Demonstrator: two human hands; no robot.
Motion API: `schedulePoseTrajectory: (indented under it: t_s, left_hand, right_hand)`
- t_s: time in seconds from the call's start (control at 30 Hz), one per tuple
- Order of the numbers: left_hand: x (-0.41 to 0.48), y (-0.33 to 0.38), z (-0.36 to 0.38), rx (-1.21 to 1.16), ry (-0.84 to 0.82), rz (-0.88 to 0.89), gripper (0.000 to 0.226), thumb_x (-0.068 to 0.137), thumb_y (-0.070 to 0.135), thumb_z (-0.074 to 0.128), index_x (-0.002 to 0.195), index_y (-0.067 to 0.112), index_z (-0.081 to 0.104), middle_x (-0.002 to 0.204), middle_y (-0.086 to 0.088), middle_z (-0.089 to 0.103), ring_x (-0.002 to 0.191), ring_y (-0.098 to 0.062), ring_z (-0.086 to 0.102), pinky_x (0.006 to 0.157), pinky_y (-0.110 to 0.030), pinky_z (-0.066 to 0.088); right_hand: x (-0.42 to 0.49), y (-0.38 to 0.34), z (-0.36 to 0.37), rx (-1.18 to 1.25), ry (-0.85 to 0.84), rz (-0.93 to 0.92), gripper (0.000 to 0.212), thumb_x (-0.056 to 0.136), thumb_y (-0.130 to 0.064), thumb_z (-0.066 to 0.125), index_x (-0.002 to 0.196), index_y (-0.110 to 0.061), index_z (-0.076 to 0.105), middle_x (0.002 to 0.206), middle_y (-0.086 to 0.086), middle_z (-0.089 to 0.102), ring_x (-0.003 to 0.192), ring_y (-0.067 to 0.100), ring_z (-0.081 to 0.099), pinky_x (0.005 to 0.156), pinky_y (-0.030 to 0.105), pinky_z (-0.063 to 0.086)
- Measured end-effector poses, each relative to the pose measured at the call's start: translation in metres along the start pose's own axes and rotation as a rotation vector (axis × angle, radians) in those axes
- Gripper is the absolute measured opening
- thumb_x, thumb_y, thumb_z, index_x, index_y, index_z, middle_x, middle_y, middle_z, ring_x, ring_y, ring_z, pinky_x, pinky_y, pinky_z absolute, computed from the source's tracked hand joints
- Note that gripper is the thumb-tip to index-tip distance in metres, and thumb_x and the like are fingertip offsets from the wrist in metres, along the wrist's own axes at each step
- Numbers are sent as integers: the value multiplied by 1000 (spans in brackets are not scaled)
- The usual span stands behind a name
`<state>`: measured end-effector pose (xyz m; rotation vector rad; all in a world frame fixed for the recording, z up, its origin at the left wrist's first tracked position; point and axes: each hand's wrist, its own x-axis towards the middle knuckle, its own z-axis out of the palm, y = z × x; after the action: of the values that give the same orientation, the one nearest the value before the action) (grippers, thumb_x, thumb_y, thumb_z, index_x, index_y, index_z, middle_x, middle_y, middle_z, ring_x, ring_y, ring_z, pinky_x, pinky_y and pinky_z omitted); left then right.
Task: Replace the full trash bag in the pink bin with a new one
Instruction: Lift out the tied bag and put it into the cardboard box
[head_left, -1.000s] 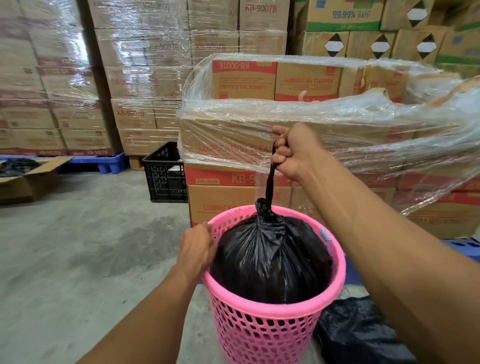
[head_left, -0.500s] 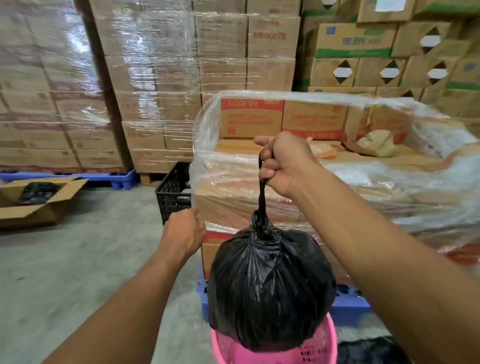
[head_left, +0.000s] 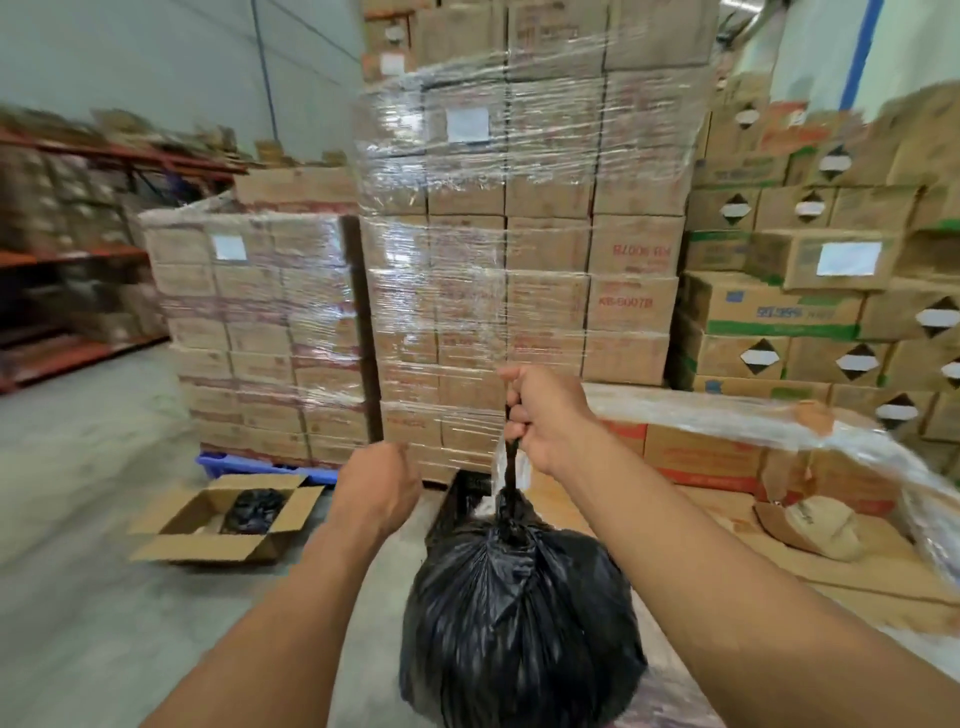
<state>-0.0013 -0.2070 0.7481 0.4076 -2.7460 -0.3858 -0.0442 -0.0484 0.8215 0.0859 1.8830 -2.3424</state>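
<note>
Wrapped pallet (head_left: 524, 249): far centre; I'd keep my swing short of it.
Cardboard box (head_left: 226, 519): open on the floor, near left, dark bags inside.
Full trash bag (head_left: 519, 623): hanging free, near centre; pink bin out of view.
Right hand (head_left: 545, 418): clamped on the bag's knotted neck; I'd lower it steadily.
Left hand (head_left: 379, 488): loosely curled, holding nothing.

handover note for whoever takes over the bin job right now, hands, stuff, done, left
Right hand: fist shut on the twisted neck of the full black trash bag, which hangs in the air.
Left hand: loosely closed, holding nothing visible.
Pink bin: out of view.
Open cardboard box on the floor to the left holds something black.
Done: the full bag is tied and lifted.
Left: set it down, fit a new bag.
</note>
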Motion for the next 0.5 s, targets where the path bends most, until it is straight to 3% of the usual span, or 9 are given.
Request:
schedulePoseTrajectory:
  t_s: [0.2,0.27,0.5]
  left_hand:
    - [12,-58,-108,-21,176,-13,27,93,16,43,92,4,67,99,-22,72,86,-37,64,72,-37,48]
    - [11,-83,-125,13,192,-9,25,93,16,43,86,5,64,96,-23,71,83,-37,62,69,-35,45]
    - [12,-183,-155,55,223,-90,32,94,21,43,99,7,71,98,-14,72,87,-33,65,74,-35,54]
  right_hand:
    - [-29,-44,100,-100,-117,-103,32,90,2,38,85,-10,67,63,2,43,46,11,32,37,19,26]
    - [-39,-45,123,-121,-128,-130,28,91,0,41,90,-8,69,65,3,46,47,11,34,38,21,27]
    - [-50,-30,211,-112,-231,-155,31,93,1,37,88,-5,67,63,4,48,44,10,33,38,21,28]
